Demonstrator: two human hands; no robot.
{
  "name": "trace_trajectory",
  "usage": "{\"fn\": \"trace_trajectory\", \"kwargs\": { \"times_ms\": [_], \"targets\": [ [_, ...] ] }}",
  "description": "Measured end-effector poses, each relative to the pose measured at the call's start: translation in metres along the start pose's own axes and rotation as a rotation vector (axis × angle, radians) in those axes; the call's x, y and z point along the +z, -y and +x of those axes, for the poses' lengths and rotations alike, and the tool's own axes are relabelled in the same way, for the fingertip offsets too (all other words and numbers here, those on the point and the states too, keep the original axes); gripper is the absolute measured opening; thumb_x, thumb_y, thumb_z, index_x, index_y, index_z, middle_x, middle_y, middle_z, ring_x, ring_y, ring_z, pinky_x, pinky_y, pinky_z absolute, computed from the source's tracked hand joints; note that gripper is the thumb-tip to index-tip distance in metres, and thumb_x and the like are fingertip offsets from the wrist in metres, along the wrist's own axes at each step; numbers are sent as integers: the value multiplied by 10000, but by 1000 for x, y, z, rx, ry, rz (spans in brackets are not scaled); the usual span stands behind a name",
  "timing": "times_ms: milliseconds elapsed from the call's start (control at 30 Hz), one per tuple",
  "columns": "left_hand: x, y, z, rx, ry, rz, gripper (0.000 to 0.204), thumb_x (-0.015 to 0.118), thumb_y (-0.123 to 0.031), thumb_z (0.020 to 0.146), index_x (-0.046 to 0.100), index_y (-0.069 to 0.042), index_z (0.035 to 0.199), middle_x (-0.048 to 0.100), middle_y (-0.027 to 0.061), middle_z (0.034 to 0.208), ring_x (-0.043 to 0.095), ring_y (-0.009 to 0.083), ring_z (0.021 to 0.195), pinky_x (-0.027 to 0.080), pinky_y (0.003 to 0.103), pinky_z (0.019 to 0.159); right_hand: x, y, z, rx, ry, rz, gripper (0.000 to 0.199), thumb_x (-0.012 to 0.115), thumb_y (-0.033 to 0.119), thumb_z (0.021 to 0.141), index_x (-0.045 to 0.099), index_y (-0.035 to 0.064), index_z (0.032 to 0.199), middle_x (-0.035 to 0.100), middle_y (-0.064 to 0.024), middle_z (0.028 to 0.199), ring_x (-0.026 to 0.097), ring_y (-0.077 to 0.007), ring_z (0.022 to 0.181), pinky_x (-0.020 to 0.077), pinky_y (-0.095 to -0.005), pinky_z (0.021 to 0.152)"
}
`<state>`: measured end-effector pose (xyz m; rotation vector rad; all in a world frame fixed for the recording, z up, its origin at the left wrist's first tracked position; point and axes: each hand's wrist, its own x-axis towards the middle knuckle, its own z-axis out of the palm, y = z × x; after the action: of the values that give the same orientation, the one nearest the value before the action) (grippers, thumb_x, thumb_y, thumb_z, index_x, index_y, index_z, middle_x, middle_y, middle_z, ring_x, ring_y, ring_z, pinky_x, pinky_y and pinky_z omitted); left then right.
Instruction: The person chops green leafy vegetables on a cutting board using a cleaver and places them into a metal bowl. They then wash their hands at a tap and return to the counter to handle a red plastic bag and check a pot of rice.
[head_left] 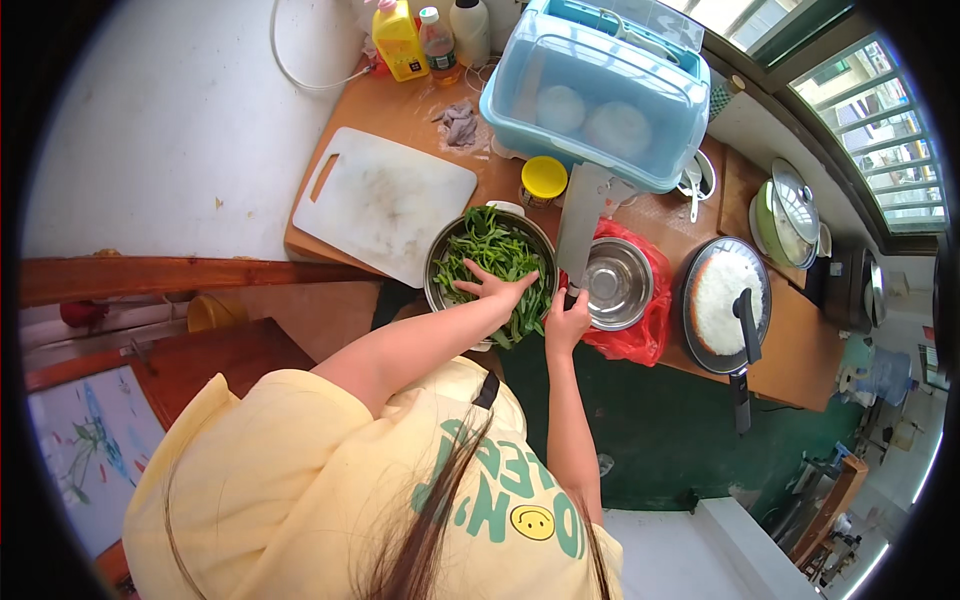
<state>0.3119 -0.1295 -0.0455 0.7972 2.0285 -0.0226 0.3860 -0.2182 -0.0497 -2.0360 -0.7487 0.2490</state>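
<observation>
A metal pot (432, 285) holds a heap of cut green leafy vegetables (492, 240). My left hand (494, 288) lies on the greens with its fingers spread. In my right hand (567, 320) is the handle of a cleaver (579, 225); its broad blade points away from me, just right of the pot. Beside the blade, an empty steel bowl (615, 284) rests on a red plastic bag (655, 325). To the left of the pot lies a white cutting board (395, 200), bare and a little stained.
Behind stand a yellow-lidded jar (544, 180), a light blue lidded dish box (600, 100), a grey cloth (459, 124) and several bottles (437, 45). At right are a lidded frying pan (724, 300) and a green pot (780, 225). The table's front edge runs below the pan.
</observation>
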Motion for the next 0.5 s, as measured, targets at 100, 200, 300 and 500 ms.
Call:
{"fn": "trace_trajectory", "kwargs": {
  "times_ms": [100, 200, 300, 500],
  "targets": [
    [15, -14, -4, -51, -56, 64, 1389, 825, -529, 461, -172, -269, 1392, -164, 199, 1448, 63, 492, 1309, 187, 594, 1028, -2, 9, 2, -17, 11, -16, 178, 573, 144, 824, 511, -23, 821, 590, -169, 649, 582, -350, 603, 426, -411, 552],
    [20, -13, -7, -38, -106, 144, 1389, 825, -524, 463, -167, -252, 1396, -118, 205, 1457, 49, 527, 1294, 139, 613, 1034, -3, 14, 2, -31, 33, -36, 169, 572, 142, 825, 512, -16, 826, 595, -169, 659, 587, -354, 613, 429, -417, 552],
    [22, -5, -8, 27, -158, 313, 1369, 822, -502, 480, -159, -239, 1399, -55, 206, 1463, 63, 539, 1285, 156, 640, 1014, -2, 12, 1, -54, 48, -88, 162, 571, 142, 825, 512, -8, 826, 598, -167, 665, 590, -355, 616, 431, -418, 548],
    [15, 4, -11, 147, -213, 361, 1216, 813, -303, 572, -61, -243, 1416, 77, 159, 1455, 260, 439, 1228, 327, 573, 942, -2, 2, -3, -43, 60, -113, 160, 585, 146, 819, 516, 3, 805, 594, -156, 655, 585, -347, 606, 431, -413, 548]
  ]
}}
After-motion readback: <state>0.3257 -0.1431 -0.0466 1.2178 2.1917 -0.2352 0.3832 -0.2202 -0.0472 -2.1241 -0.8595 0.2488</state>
